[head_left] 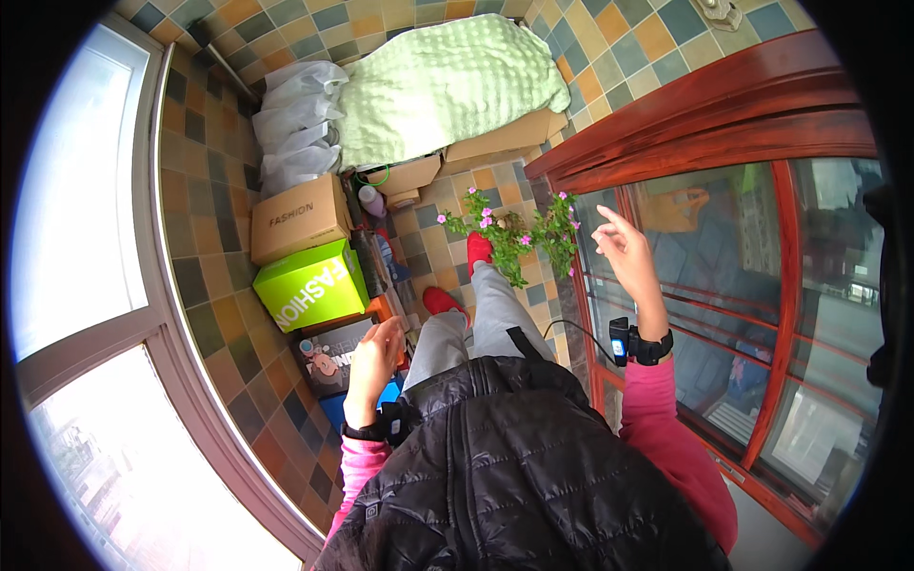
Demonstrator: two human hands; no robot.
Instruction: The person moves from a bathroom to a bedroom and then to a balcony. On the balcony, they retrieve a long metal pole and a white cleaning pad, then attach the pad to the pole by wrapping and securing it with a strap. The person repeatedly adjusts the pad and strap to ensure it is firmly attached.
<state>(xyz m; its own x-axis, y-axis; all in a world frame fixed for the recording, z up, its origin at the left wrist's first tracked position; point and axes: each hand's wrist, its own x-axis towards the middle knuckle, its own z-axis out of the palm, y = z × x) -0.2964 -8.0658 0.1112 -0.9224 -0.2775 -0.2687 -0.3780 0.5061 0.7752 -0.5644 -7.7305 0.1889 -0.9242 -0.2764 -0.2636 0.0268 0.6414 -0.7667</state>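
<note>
In the head view the right hand [624,249] is raised at the end of a bent forearm in a pink sleeve, with a black strap and a small dark device at the wrist; the fingers are loosely spread, the forefinger points up and forward, and the hand holds nothing, hovering just in front of the glass pane [705,276] of a door framed in glossy red-brown wood [709,105]. The left hand [373,357] is lifted lower down, near the person's waist, thumb side up and fingers gently curled but open and empty, its wrist ringed by a black band; it hangs above a stack of flat printed boxes [328,357] on the floor. Between the two hands run grey trouser legs ending in red slippers [479,249], and a quilted black puffer vest fills the lower middle. Just beyond the slippers, near the right hand, stands a plant [519,233] with thin green stems and small pink flowers, close against the door. The floor [205,285] is laid in small square tiles of blue, grey, tan and orange, matte and chequered. To the left lie a bright green cardboard box [309,284] and a plain brown cardboard box [297,219], with crinkled white plastic bags [300,119] behind them. Farther off, a pale green nubbly blanket [443,81] drapes over more brown cartons. A large window [76,190] with a grey frame curves along the left.
</note>
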